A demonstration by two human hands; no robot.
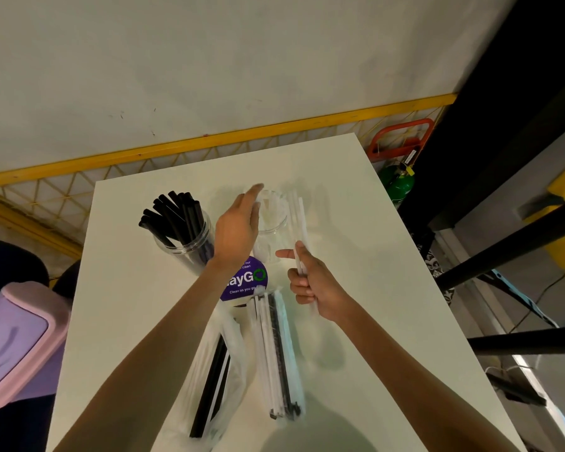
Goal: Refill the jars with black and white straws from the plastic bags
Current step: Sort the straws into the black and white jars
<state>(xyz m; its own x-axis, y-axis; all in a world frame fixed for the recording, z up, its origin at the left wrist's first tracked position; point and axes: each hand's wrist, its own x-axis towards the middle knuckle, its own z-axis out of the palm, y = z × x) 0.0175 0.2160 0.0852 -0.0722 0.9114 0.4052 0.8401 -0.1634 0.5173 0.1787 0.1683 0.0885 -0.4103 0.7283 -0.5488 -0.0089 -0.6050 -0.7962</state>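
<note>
On the white table (356,288) stand two clear jars. The left jar (190,246) holds several black straws. The right jar (271,226) has a few white straws in it. My left hand (238,223) reaches over this jar's rim with fingers extended, touching the straws there. My right hand (313,285) grips a small bunch of white straws (299,216) that stand upright just right of the jar. Two plastic bags lie near me: one (216,363) with black straws, one (278,353) with white and black straws.
A round purple sticker (247,280) lies on the table between jars and bags. A pink-lidded purple bin (17,340) stands left of the table. A yellow rail and mesh run behind it; a green cylinder (398,184) and black frame stand to the right.
</note>
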